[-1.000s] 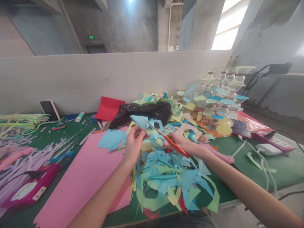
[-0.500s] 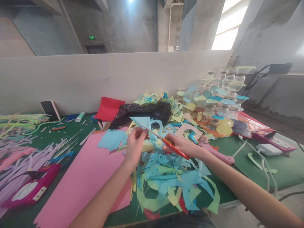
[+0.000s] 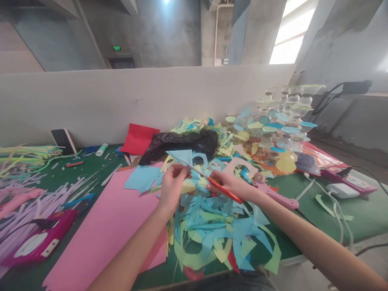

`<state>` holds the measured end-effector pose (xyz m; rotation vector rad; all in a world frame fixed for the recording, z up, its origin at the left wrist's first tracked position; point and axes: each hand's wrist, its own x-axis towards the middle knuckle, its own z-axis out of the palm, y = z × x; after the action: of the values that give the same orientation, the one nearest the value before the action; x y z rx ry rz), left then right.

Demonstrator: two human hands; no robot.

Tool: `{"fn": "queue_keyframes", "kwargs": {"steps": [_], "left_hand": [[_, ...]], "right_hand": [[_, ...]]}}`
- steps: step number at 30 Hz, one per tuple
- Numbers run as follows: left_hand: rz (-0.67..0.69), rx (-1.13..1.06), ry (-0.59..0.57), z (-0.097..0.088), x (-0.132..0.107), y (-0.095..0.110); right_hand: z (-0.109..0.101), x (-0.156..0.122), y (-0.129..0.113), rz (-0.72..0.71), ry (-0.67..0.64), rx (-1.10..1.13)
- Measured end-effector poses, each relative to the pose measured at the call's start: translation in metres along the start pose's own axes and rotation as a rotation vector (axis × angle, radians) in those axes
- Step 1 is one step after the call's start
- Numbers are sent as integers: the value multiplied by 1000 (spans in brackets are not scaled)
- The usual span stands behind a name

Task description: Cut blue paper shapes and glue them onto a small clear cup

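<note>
Pinched in my left hand (image 3: 173,184) is a light blue piece of paper (image 3: 184,156), with a pointed corner showing above the fingers. My right hand (image 3: 226,184) grips red-handled scissors (image 3: 221,189), whose blades reach up and left to the paper's edge beside my left fingertips. The blades look nearly closed. Beneath both hands lies a heap of cut paper scraps (image 3: 209,216) in blue, green and yellow. Left of the heap are large pink sheets (image 3: 112,222) and blue sheets (image 3: 141,178).
A black plastic bag (image 3: 182,142) and red paper (image 3: 139,138) lie behind my hands. Clear cups with paper discs (image 3: 281,129) stand stacked at the back right. A pink glue gun (image 3: 277,196), white cables and a magenta power strip (image 3: 348,182) lie right; another magenta power strip (image 3: 42,238) lies left.
The scissors' handles have come closer together, and the blades have closed slightly at the blue paper. Both hands stay in nearly the same place.
</note>
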<state>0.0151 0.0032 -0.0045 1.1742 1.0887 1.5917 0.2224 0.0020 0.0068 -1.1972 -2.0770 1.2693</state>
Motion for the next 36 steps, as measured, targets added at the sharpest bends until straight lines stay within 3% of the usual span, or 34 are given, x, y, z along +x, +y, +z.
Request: {"fn": "queue_keyframes", "kwargs": {"steps": [14, 21, 30, 36], "left_hand": [[-46, -109, -49, 5, -4, 6], [-52, -126, -70, 5, -3, 5], [-70, -118, -135, 6, -6, 6], [-69, -97, -138, 6, -7, 7]], "right_hand": [[6, -4, 0, -37, -58, 3], [9, 3, 1, -55, 18, 34], [7, -3, -2, -83, -5, -46], [8, -1, -3, -13, -1, -5]]}}
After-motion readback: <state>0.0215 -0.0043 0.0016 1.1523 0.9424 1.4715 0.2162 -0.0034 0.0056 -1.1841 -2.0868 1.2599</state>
